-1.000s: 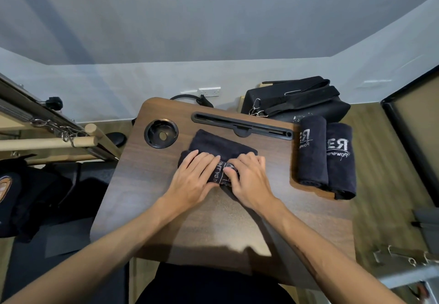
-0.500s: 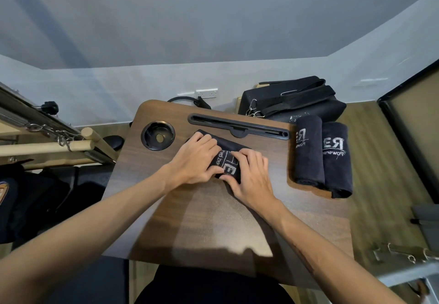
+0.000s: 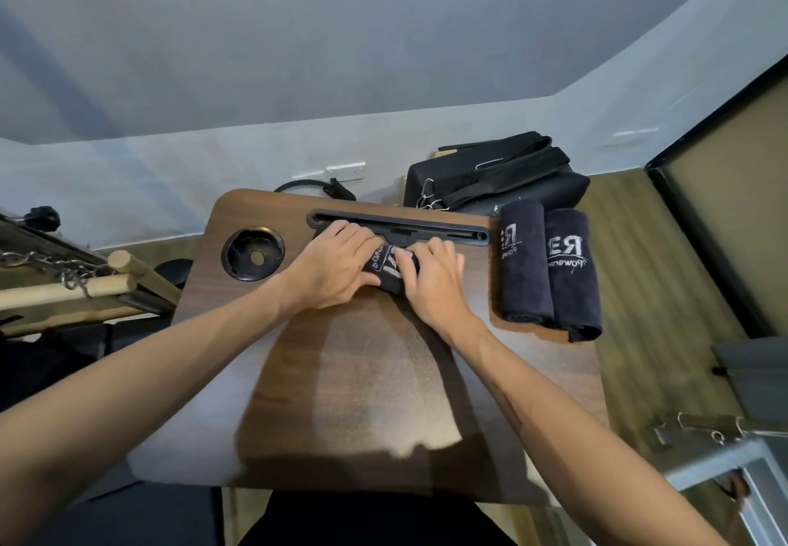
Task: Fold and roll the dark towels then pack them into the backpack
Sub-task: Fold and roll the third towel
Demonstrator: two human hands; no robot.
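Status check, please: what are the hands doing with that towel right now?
Left hand and right hand grip the towel, rolled up against the black slot. Two rolled towels wait beside the backpack. Nothing blocking.

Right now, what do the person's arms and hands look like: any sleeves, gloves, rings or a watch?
Both forearms are bare as far as the picture's lower edge, with no sleeve in sight. The left hand and the right hand wear no gloves, and no ring, watch or wristband shows on the fingers or wrists. No cables or markings are visible on either arm.
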